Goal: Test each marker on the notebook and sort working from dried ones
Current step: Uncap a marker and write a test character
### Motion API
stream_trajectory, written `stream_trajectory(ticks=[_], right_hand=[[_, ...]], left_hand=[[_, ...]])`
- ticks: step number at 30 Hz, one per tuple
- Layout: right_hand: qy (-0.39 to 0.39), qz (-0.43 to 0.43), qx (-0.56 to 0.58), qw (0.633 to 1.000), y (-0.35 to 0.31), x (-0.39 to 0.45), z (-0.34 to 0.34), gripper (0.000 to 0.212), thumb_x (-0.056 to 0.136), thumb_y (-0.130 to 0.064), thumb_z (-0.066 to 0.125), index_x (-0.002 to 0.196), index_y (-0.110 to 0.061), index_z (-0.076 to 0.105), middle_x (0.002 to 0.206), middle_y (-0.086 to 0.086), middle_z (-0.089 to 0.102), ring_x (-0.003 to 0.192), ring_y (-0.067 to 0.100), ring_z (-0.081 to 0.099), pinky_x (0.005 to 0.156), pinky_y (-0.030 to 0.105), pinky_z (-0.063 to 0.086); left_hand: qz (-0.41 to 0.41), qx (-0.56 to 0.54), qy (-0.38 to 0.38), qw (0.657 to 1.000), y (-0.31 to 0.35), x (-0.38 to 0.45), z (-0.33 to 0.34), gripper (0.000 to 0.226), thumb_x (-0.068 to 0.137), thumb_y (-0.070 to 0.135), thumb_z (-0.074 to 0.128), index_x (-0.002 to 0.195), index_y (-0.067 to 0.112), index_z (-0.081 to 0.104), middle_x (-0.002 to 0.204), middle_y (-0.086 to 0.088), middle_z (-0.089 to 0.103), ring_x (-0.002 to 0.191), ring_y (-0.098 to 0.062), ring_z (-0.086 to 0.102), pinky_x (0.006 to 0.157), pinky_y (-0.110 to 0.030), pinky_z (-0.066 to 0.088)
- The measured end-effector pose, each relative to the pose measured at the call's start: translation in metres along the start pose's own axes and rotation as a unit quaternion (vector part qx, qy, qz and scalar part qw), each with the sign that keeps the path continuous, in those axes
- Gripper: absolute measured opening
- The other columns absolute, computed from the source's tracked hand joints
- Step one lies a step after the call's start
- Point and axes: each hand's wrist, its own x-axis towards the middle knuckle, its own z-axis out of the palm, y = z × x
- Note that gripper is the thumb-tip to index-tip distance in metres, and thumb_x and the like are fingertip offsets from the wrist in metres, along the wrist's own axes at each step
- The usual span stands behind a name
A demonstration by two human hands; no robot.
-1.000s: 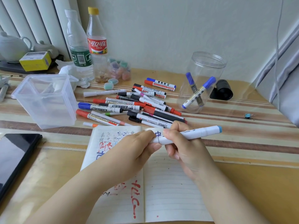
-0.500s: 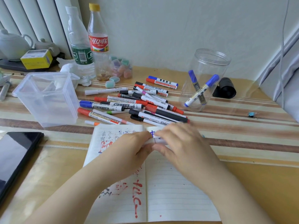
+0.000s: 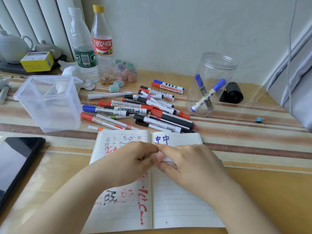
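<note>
Both forearms converge over the open notebook, knuckles up. The left hand and right hand meet at their fingertips, each curled around one end of a white marker, of which only a short section shows between them, just above the right page. Beyond the notebook lies the pile of whiteboard markers; two blue-capped markers lean inside the clear round jar. A clear square container stands at left.
</note>
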Motion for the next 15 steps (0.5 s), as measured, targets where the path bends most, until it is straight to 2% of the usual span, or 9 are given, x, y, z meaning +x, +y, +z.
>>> stream_trajectory(ticks=[3, 7, 11, 13, 15], right_hand=[[-0.009, 0.011, -0.016, 1.000, -0.0039, -0.0009, -0.0001, 0.045, 0.086, -0.057, 0.032, 0.106, -0.039, 0.068, 0.043, -0.007, 0.054, 0.036, 0.014, 0.051, 0.038, 0.020, 0.023], [-0.015, 0.032, -0.012, 0.999, -0.0087, -0.0001, -0.0013, 0.046, 0.084, -0.059, 0.032, 0.105, -0.040, 0.068, 0.037, -0.006, 0.049, 0.032, 0.015, 0.048, 0.036, 0.019, 0.024], [-0.022, 0.045, 0.008, 0.999, -0.0093, 0.0008, -0.0004, 0.048, 0.081, -0.060, 0.034, 0.104, -0.036, 0.069, 0.040, -0.006, 0.051, 0.032, 0.017, 0.049, 0.036, 0.019, 0.026], [-0.023, 0.034, 0.007, 0.999, -0.0074, 0.0018, 0.0006, 0.045, 0.080, -0.055, 0.036, 0.094, -0.031, 0.071, 0.044, -0.007, 0.051, 0.035, 0.016, 0.052, 0.039, 0.019, 0.023], [-0.021, 0.004, -0.012, 1.000, -0.0065, 0.0025, 0.0021, 0.028, 0.079, -0.044, 0.048, 0.078, -0.025, 0.068, 0.050, -0.008, 0.050, 0.040, 0.014, 0.054, 0.037, 0.019, 0.025]], left_hand=[[-0.004, -0.010, -0.006, 1.000, 0.0003, -0.0007, -0.0011, 0.029, 0.095, 0.038, 0.040, 0.072, 0.025, 0.053, 0.059, 0.004, 0.044, 0.051, -0.007, 0.038, 0.051, -0.019, 0.033], [-0.006, -0.009, -0.007, 1.000, 0.0026, -0.0009, -0.0022, 0.032, 0.095, 0.035, 0.041, 0.067, 0.024, 0.048, 0.055, 0.005, 0.039, 0.049, -0.008, 0.037, 0.049, -0.017, 0.032], [-0.022, -0.014, -0.010, 1.000, 0.0023, -0.0004, -0.0019, 0.032, 0.095, 0.034, 0.042, 0.073, 0.012, 0.052, 0.057, 0.004, 0.040, 0.048, -0.007, 0.037, 0.048, -0.017, 0.033], [-0.036, -0.023, -0.015, 0.999, 0.0014, 0.0001, -0.0020, 0.032, 0.095, 0.034, 0.042, 0.076, 0.011, 0.053, 0.058, 0.001, 0.045, 0.048, -0.007, 0.040, 0.047, -0.021, 0.036], [-0.047, -0.033, -0.015, 0.998, 0.0011, 0.0006, -0.0022, 0.030, 0.095, 0.034, 0.043, 0.078, 0.013, 0.055, 0.057, 0.001, 0.048, 0.049, -0.010, 0.045, 0.048, -0.028, 0.041]])
